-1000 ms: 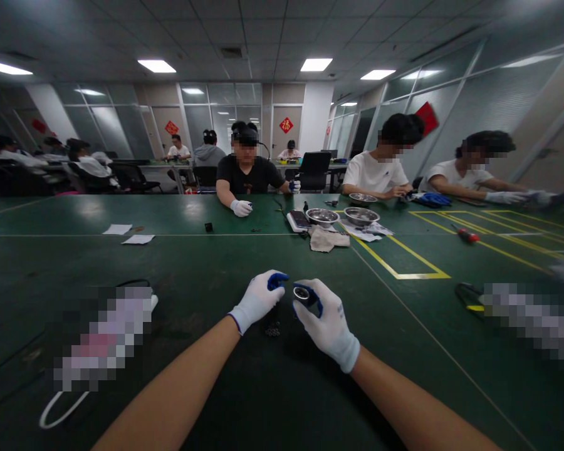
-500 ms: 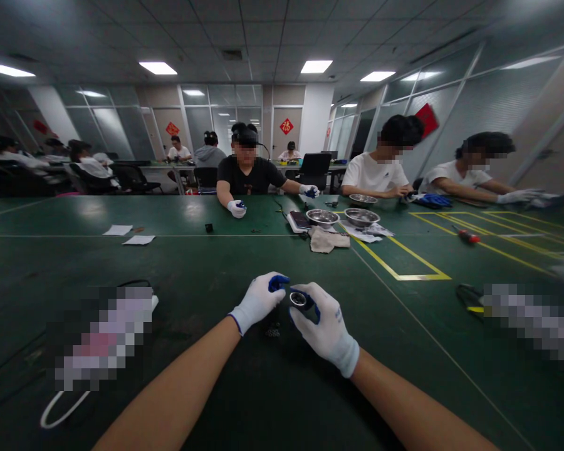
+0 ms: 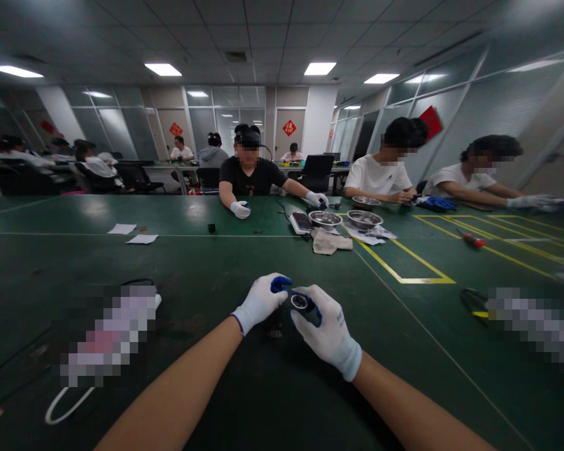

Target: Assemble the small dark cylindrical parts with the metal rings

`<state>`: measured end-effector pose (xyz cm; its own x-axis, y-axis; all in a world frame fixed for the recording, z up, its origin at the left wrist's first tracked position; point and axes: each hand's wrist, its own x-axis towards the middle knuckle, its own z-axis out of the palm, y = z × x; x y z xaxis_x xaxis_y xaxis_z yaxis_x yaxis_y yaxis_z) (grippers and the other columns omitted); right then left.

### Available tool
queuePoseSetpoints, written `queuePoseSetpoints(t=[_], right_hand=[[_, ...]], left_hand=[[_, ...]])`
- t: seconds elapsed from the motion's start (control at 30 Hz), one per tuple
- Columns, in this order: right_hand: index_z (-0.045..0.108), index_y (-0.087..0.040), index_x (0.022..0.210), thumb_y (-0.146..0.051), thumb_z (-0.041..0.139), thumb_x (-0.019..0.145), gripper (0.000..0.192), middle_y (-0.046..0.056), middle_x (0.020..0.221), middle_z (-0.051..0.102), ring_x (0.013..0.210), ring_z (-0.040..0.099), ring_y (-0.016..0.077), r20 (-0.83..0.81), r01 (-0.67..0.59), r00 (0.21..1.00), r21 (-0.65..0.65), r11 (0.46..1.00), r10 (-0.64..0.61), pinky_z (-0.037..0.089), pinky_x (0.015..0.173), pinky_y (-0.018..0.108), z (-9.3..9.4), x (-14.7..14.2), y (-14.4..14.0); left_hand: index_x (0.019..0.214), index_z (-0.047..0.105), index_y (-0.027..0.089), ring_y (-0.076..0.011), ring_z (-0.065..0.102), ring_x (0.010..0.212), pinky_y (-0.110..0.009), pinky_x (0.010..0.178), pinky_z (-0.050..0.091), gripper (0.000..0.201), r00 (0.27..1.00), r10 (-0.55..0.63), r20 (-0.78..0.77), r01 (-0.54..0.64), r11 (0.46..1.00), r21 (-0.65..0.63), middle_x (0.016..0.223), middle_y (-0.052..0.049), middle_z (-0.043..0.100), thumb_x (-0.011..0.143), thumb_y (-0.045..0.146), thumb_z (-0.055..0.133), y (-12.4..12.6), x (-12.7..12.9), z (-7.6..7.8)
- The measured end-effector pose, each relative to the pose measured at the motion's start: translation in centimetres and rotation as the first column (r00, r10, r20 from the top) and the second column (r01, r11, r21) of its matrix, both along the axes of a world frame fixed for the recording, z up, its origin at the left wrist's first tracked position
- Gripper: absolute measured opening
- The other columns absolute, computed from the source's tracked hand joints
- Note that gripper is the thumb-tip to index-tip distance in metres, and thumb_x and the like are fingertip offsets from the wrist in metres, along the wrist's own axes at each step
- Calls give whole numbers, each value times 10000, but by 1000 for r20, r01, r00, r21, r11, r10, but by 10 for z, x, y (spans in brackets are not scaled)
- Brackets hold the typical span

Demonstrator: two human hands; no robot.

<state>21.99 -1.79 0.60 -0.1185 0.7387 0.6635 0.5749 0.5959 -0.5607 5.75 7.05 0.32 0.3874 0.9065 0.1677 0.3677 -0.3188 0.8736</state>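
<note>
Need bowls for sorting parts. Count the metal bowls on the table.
3, all across the table on the right: one beside the phone, one to its right, and one further back near the person in white. Others may be hidden.

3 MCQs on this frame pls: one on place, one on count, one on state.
1. Where do the small loose parts lie?
A. on the table below the two hands
B. in a bowl
C. on the paper slips

2. How many steel bowls stand on the far side of the table?
A. one
B. three
C. five

3. What holds the small metal ring?
A. nothing, it lies flat
B. right hand, left hand at it
C. a co-worker

A: parts sit under the gloves. B: three bowls visible. B: ring sits in the right fingers.
</note>
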Motion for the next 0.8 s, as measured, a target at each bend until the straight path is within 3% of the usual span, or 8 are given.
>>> queuePoseSetpoints(t=[0.4, 0.8], right_hand=[[645, -218, 1057, -200, 640, 841, 217, 47, 895, 680, 770, 664, 203, -3, -26, 1000, 55, 998, 26, 533, 685, 328, -3, -1, 1], [643, -217, 1060, -198, 639, 827, 233, 55, 906, 683, 783, 665, 212, 5, -30, 1000, 47, 998, 30, 545, 693, 346, -2, -3, -1]], left_hand=[[1089, 750, 170, -217, 735, 996, -343, 948, 576, 325, 1000, -10, 14, 9, 999, 42, 1052, -77, 790, 772, 108, 708, 6, -1, -10], [1054, 749, 171, -230, 735, 998, -355, 951, 573, 261, 999, -13, 39, 12, 1000, 25, 1058, -84, 785, 795, 166, 721, 3, 0, -7]])
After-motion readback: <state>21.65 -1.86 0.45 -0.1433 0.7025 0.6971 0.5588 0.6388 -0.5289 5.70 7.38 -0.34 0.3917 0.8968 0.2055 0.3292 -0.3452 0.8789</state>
